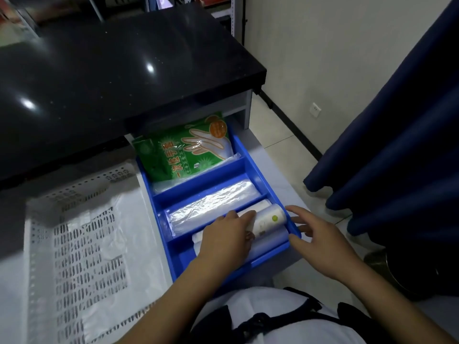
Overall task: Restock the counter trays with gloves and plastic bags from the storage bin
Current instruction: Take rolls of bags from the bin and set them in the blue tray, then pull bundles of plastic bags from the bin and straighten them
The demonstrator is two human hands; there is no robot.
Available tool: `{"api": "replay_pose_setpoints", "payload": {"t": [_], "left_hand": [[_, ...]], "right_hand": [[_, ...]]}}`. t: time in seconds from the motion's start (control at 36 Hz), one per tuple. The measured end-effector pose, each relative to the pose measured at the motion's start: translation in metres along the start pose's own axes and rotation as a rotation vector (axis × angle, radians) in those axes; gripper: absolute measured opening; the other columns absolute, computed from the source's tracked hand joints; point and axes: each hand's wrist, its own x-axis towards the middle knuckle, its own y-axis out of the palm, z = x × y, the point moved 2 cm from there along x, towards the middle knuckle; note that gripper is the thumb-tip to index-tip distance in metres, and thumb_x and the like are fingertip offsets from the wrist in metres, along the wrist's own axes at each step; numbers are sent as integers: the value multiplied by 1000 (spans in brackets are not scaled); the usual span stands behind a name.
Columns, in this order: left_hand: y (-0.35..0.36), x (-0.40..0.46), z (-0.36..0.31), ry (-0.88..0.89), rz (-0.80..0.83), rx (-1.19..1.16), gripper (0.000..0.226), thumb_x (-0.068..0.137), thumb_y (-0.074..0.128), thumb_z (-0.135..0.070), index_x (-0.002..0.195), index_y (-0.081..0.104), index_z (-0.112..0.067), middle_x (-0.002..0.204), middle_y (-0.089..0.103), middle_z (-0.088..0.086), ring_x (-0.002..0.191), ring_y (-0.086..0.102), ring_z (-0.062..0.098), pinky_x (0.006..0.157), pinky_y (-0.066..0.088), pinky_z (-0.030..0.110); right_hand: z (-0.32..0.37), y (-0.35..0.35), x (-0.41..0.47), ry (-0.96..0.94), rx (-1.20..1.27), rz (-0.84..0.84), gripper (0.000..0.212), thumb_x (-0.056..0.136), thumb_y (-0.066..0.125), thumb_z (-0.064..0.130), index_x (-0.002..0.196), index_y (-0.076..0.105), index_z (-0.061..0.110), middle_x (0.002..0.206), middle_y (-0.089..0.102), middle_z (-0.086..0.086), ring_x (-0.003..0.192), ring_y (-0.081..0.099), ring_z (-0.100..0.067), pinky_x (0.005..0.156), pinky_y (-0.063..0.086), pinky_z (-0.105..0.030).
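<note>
- The black counter point(99, 78) is the biggest thing you see. It is dark and shiny and fills the top left.
- A dark blue curtain point(402, 145) hangs on your right, down to the floor.
- A white bin point(39, 256) with lots of little holes sits on your left. Thin clear plastic point(99, 232) lies inside it.
- The blue tray point(258, 170) is just beside the white bin, on its right. Its far end goes under the edge of the counter. Walls split it into three parts.
- A green pack of gloves point(178, 155) lies in the far part of the tray. It has a picture of a hand on it.
- A clear roll of plastic bags point(211, 207) lies in the middle part.
- A white roll of bags point(268, 219) with a small green dot lies in the near part, closest to you.
- Your left hand point(223, 242) rests on top of the white roll. Its fingers are close together and lie flat on the roll, pressing on it, not wrapped around it.
- Your right hand point(315, 242) is at the right rim of the tray, just beside the end of the white roll. Its fingers are spread and loose, and it holds nothing.
</note>
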Motion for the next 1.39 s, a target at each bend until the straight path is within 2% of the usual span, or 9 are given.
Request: {"api": "replay_pose_setpoints", "payload": {"t": [0.19, 0.28, 0.36, 0.56, 0.67, 0.83, 1.03, 1.17, 1.39], "left_hand": [[6, -4, 16, -13, -55, -269, 64, 91, 59, -45, 149, 33, -39, 140, 52, -6, 121, 51, 20, 89, 45, 34], [-4, -19, 35, -81, -207, -421, 68, 88, 65, -47, 149, 36, -38, 148, 45, -10, 133, 43, 14, 106, 38, 32], [-14, -41, 63, -220, -312, -438, 66, 90, 66, -42, 149, 38, -35, 150, 45, -7, 136, 41, 15, 112, 36, 34], [-12, -104, 105, -454, -187, -401, 90, 80, 77, -46, 154, 27, -32, 158, 34, -6, 142, 31, 17, 114, 29, 35], [2, -136, 99, -542, -184, -412, 97, 78, 77, -51, 155, 20, -35, 162, 24, -7, 148, 21, 14, 119, 22, 36], [28, -171, 66, -678, -217, -386, 102, 78, 66, -65, 151, -5, -52, 164, -19, -11, 152, -14, 14, 123, 3, 38], [50, -218, 19, -960, -251, -333, 100, 83, 57, -69, 151, -10, -44, 165, -16, -3, 153, -11, 20, 124, 5, 38], [76, -271, -12, -1200, -258, -462, 93, 83, 49, -75, 151, -10, -52, 162, -24, -14, 149, -21, 13, 122, 0, 39], [140, -371, -25, -1416, -336, -668, 96, 75, 43, -84, 149, -11, -54, 163, -21, -13, 151, -19, 17, 123, 3, 47]], "right_hand": [[11, -6, 1, -61, -160, 3, 57, 89, 65, 39, 139, 39, 46, 117, 50, 25, 105, 49, -1, 72, 40, -12], [24, 0, -2, -235, -289, -40, 60, 87, 66, 35, 141, 40, 43, 132, 46, 25, 124, 39, -5, 95, 40, -21], [36, 8, 2, -306, -377, 46, 67, 86, 67, 39, 146, 37, 38, 155, 32, 9, 143, 23, -13, 117, 26, -40], [59, 33, 12, -485, -618, 324, 69, 90, 53, 56, 151, 22, 45, 165, 1, 10, 150, -11, -14, 122, -3, -42], [70, 45, 9, -598, -632, 398, 66, 91, 50, 56, 150, 23, 44, 165, 4, 12, 150, -8, -13, 121, -5, -41], [86, 60, 9, -755, -552, 461, 58, 91, 47, 57, 146, 33, 44, 158, 27, 15, 150, 8, -15, 123, 5, -42], [103, 86, 3, -923, -574, 663, 57, 90, 51, 57, 144, 41, 41, 153, 38, 13, 148, 21, -17, 120, 14, -41], [122, 117, -30, -1033, -575, 781, 57, 84, 50, 56, 135, 56, 33, 142, 53, 7, 142, 37, -24, 114, 28, -48], [134, 181, -123, -1188, -702, 914, 60, 85, 40, 68, 140, 44, 45, 146, 43, 19, 141, 29, -12, 114, 20, -36]]}}
